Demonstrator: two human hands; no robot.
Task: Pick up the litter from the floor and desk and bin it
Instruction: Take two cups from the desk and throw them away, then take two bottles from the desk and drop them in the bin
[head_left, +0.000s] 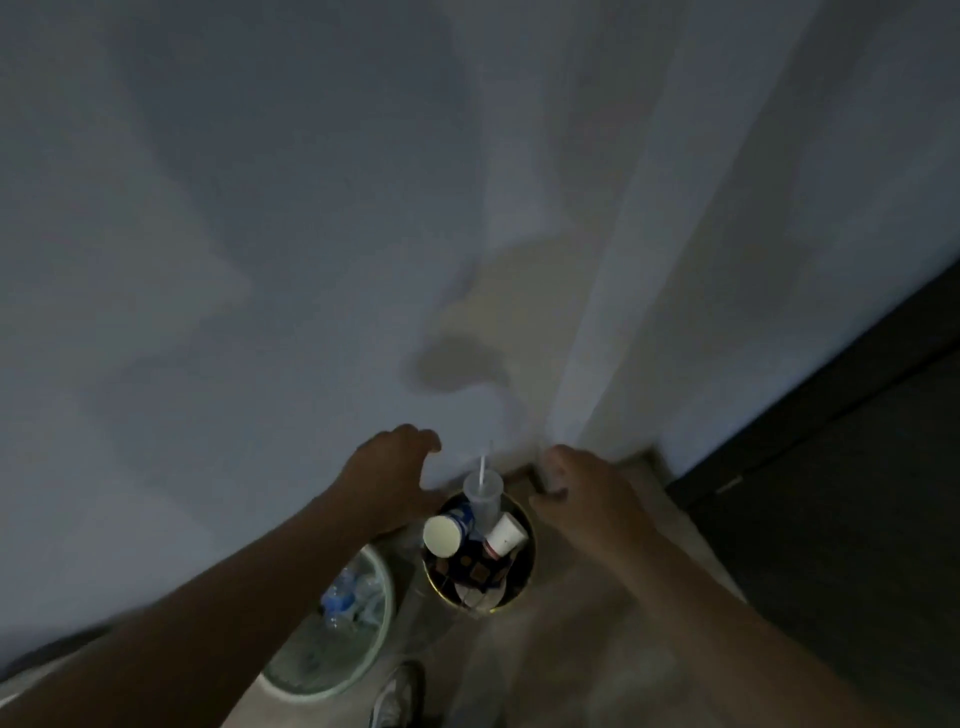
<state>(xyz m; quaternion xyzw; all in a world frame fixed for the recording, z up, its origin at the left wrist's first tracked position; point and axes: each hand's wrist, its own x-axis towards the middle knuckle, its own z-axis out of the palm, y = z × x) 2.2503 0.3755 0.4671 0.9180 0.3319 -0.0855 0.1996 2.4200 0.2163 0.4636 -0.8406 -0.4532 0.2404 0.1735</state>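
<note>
A round bin (525, 582) with a gold rim stands on the floor in a wall corner, packed with litter. On top of the litter are a clear plastic cup with a straw (484, 493), a blue paper cup (448, 530) on its side and a white paper cup (505, 535). My left hand (389, 478) hovers above the bin's left side with fingers loosely curled and nothing in it. My right hand (576, 488) hangs over the bin's right edge, fingers loosely bent, also holding nothing.
A pale green mesh bin (374, 670) with plastic bottles (340, 597) stands left of the gold bin. A shoe (397, 696) shows at the bottom. White walls meet in the corner behind; a dark door (841, 467) is at the right.
</note>
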